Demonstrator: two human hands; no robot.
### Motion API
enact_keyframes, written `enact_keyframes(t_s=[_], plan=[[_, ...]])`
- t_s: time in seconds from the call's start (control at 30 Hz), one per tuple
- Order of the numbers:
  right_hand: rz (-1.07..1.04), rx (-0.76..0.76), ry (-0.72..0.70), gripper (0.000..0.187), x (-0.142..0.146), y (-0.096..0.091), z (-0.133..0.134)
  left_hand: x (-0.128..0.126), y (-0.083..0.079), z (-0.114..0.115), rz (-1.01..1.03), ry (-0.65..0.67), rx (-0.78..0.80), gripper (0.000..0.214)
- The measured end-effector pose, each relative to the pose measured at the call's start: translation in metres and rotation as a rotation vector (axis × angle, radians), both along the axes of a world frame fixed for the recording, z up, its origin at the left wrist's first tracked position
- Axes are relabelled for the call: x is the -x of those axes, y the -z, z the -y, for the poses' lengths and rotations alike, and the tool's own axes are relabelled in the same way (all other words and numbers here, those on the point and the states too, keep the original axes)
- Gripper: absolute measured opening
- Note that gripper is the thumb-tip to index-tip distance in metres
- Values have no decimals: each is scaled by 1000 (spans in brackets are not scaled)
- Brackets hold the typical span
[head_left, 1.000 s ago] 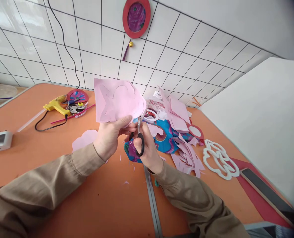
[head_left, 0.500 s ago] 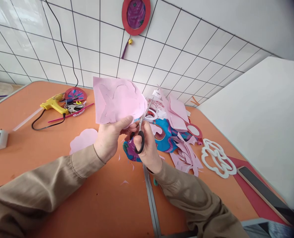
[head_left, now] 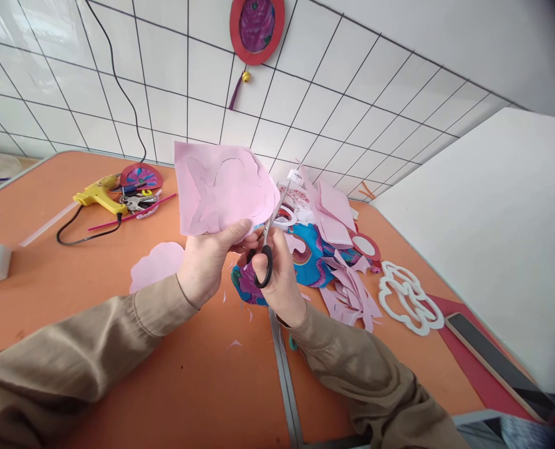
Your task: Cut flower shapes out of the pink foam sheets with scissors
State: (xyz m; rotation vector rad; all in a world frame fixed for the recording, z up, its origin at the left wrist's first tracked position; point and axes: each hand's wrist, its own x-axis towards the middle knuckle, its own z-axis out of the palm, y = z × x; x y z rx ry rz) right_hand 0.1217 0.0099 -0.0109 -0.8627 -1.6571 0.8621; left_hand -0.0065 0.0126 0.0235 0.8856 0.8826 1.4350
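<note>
My left hand (head_left: 214, 259) grips the lower edge of a pink sheet (head_left: 226, 187), thumb on top. Pencil outlines of a curved shape show on the sheet, and its right side is trimmed round. My right hand (head_left: 280, 274) is closed around black-handled scissors (head_left: 269, 265), thumb through one loop. The blades point up and away, beside the sheet's right edge; whether they touch the paper is hard to tell. Beneath the hands lies a blue and purple patterned piece (head_left: 249, 284). A scalloped pink cutout (head_left: 158, 265) rests left of my left wrist.
Pink offcuts (head_left: 352, 290), a folded pink sheet (head_left: 331, 212) and blue patterned fabric (head_left: 310, 255) pile up at right. Beyond are white cloud-shaped frames (head_left: 411, 299) and a phone (head_left: 492, 362). A yellow glue gun (head_left: 100, 194) with keys (head_left: 135, 202) lies at left. Red-framed ornament (head_left: 257, 31) hangs on the tiled wall.
The view has shifted very slightly. Both hands keep their grips, and the pink sheet has tilted a little beside the scissors.
</note>
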Motion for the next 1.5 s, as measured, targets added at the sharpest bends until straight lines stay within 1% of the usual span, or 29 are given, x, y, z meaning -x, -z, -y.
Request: enact_keyframes(t_s=[0.4,0.8,1.13,1.27,1.37,1.5], plan=[[-16,3,-18,48,-2,5,-2,0,3,-2,-26,-22,3,18],[-43,20,-42,47,-1,7,-2,-2,1,1,2,-42,33,21],[-27,12,-25,45,-2,6,-1,-1,1,0,-5,-49,47,21],[32,-6,14,44,-2,2,1,0,0,-1,-12,-47,56,21],[68,-19,54,46,-3,-1,1,1,-1,-1,-18,-44,50,20],[50,7,42,50,-3,-1,0,2,-2,-2,-29,-30,26,19]])
